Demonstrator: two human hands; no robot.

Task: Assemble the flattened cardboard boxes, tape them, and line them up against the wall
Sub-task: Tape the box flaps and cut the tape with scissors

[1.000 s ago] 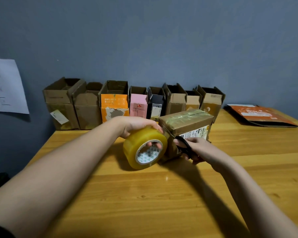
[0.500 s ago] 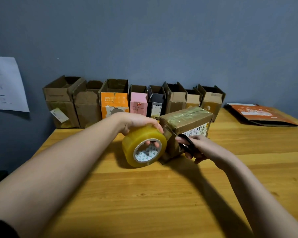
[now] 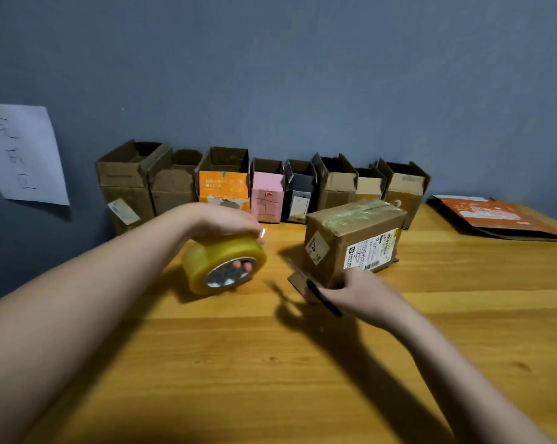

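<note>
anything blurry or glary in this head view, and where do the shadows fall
Head view: the right hand and its scissors are motion-smeared; the tape roll is slightly soft, the boxes along the wall sharper. Shadows fall toward the camera on the table. No strong glare; wide-angle bending at the edges.

On the wooden table [image 3: 303, 363], a row of open-topped cardboard boxes [image 3: 261, 187] stands at the far edge against the grey-blue wall [image 3: 303, 75]. In front of the row's right end sits the taped brown cardboard box [image 3: 354, 238], with the yellowish roll of clear tape [image 3: 222, 264] to its left and apart from it. A flattened orange cardboard box [image 3: 501, 219] lies at the far right, and a white paper sheet [image 3: 21, 152] hangs on the wall left of the row.
</note>
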